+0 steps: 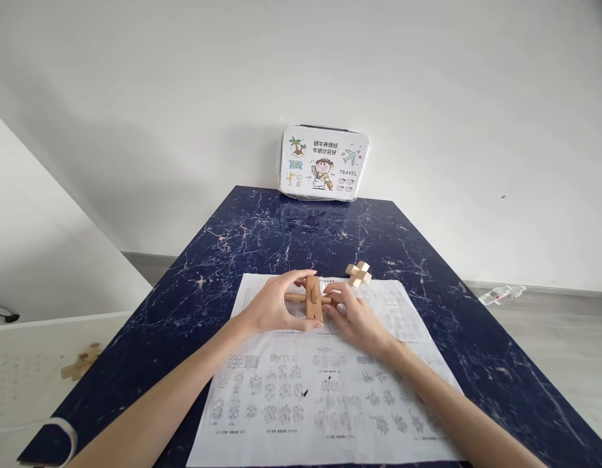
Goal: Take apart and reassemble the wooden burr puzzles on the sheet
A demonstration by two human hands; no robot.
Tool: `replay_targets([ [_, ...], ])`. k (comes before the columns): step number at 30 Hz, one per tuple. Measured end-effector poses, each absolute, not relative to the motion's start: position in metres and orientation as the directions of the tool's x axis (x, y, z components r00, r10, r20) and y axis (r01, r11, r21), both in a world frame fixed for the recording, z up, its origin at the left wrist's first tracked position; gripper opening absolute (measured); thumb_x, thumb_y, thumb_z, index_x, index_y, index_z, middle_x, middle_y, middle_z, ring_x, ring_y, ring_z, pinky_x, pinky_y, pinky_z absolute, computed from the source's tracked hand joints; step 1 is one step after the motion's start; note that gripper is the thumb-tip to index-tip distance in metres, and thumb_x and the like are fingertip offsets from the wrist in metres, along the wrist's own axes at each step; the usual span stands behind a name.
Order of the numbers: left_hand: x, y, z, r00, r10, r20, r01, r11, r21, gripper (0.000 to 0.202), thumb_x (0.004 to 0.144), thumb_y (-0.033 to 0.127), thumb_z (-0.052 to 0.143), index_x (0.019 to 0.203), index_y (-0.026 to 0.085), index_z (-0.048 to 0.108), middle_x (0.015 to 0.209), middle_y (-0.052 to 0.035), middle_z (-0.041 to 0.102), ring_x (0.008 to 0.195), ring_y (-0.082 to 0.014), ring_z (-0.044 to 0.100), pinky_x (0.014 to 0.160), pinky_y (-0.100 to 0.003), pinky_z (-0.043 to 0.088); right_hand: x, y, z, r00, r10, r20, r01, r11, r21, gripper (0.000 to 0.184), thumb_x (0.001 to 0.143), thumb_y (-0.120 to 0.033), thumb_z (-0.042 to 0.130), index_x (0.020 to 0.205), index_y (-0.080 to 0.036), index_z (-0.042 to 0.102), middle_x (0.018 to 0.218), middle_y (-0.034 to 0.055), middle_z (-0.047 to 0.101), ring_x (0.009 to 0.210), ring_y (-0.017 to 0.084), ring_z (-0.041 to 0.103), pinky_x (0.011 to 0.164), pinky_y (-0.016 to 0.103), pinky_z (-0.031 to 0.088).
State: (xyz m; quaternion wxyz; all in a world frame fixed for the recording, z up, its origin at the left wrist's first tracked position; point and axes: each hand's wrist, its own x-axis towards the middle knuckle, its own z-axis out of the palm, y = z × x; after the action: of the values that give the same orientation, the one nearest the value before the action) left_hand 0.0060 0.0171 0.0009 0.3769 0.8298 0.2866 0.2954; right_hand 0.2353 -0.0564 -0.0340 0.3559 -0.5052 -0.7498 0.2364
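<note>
Hands, two of them, meet over one paper sheet (325,390) of puzzle diagrams on the dark marble table (262,234). The left hand (274,307) curls thumb and fingers around the upright bar of one half-built wooden cross (312,300), which stands at the sheet's far edge. The right hand (357,318) pinches the crossbar's end from 3 o'clock. Both wrists bend inward.

One finished wooden knot (358,273) sits near, at 1 o'clock of the cross. At 12 o'clock, well apart, one case (324,162) leans on the wall, printed "TRAVEL" under Chinese characters. One more wooden puzzle (80,364) lies at 8 o'clock.
</note>
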Motion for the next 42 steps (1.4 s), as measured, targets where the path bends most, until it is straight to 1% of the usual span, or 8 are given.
replay_targets([
  [4,0.007,0.013,0.01,0.59,0.728,0.35,0.165,-0.533,0.83,0.088,0.065,0.042,0.095,0.145,0.027,0.061,0.137,-0.0106,0.071,0.124,-0.0361,0.068,0.105,-0.053,0.057,0.234,-0.057,-0.033,-0.258,0.923,0.285,0.573,0.384,-0.725,0.022,0.105,-0.027,0.045,0.127,-0.027,0.04,0.106,0.008,0.081,0.09,0.026,0.077,0.078,0.039,0.055],
  [8,0.005,0.02,0.009,0.42,0.81,0.41,0.113,-0.495,0.861,0.073,0.078,0.044,0.086,0.144,0.027,0.06,0.141,-0.0099,0.07,0.125,-0.0321,0.068,0.11,-0.05,0.053,0.234,-0.056,-0.036,-0.233,0.926,0.298,0.58,0.378,-0.722,0.02,0.106,-0.03,0.048,0.126,-0.026,0.046,0.1,0.0066,0.081,0.087,0.025,0.076,0.076,0.036,0.056],
  [11,0.004,0.031,0.002,0.228,0.904,0.362,0.297,-0.418,0.858,0.07,0.08,0.049,0.083,0.142,0.025,0.06,0.14,-0.0116,0.07,0.119,-0.0325,0.07,0.106,-0.051,0.055,0.233,-0.055,-0.035,-0.236,0.925,0.297,0.558,0.379,-0.738,0.017,0.107,-0.03,0.047,0.123,-0.026,0.051,0.101,0.0066,0.08,0.09,0.025,0.076,0.077,0.036,0.055],
  [16,-0.001,0.045,-0.01,0.115,0.944,0.309,0.613,-0.312,0.726,0.092,0.074,0.063,0.086,0.147,0.017,0.054,0.13,-0.0177,0.072,0.122,-0.039,0.068,0.108,-0.056,0.05,0.232,-0.054,-0.031,-0.203,0.945,0.257,0.509,0.326,-0.797,0.017,0.109,-0.033,0.042,0.106,-0.025,0.056,0.089,0.0044,0.075,0.067,0.019,0.065,0.067,0.033,0.051],
  [24,-0.004,0.05,-0.023,0.243,0.888,0.389,0.754,-0.425,0.501,0.076,0.074,0.054,0.089,0.135,0.019,0.06,0.133,-0.0191,0.069,0.13,-0.0452,0.058,0.111,-0.06,0.043,0.232,-0.054,-0.031,-0.157,0.962,0.225,0.483,0.273,-0.832,0.024,0.109,-0.037,0.044,0.096,-0.024,0.06,0.077,0.002,0.067,0.066,0.018,0.061,0.065,0.033,0.048],
  [32,-0.004,0.048,-0.028,0.332,0.857,0.395,0.774,-0.486,0.406,0.057,0.087,0.049,0.08,0.131,0.019,0.061,0.139,-0.018,0.067,0.134,-0.0425,0.054,0.111,-0.059,0.042,0.232,-0.054,-0.03,-0.155,0.964,0.218,0.448,0.265,-0.854,0.025,0.11,-0.039,0.045,0.098,-0.024,0.061,0.083,0.0041,0.071,0.068,0.019,0.063,0.066,0.034,0.049],
  [39,-0.003,0.046,-0.025,0.345,0.794,0.501,0.687,-0.577,0.442,0.041,0.101,0.041,0.063,0.134,0.018,0.058,0.147,-0.017,0.061,0.143,-0.0355,0.049,0.12,-0.053,0.038,0.231,-0.054,-0.025,-0.134,0.97,0.202,0.374,0.238,-0.896,0.031,0.109,-0.046,0.047,0.096,-0.023,0.062,0.083,0.0044,0.07,0.068,0.019,0.061,0.067,0.035,0.05],
  [42,0.001,0.037,-0.012,0.382,0.731,0.566,0.548,-0.672,0.498,0.026,0.111,0.037,0.044,0.119,0.022,0.064,0.13,-0.0107,0.069,0.127,-0.0275,0.06,0.112,-0.045,0.046,0.232,-0.053,-0.025,-0.124,0.973,0.194,0.327,0.225,-0.918,0.033,0.109,-0.05,0.048,0.095,-0.023,0.062,0.084,0.0049,0.071,0.067,0.019,0.06,0.066,0.035,0.049],
])
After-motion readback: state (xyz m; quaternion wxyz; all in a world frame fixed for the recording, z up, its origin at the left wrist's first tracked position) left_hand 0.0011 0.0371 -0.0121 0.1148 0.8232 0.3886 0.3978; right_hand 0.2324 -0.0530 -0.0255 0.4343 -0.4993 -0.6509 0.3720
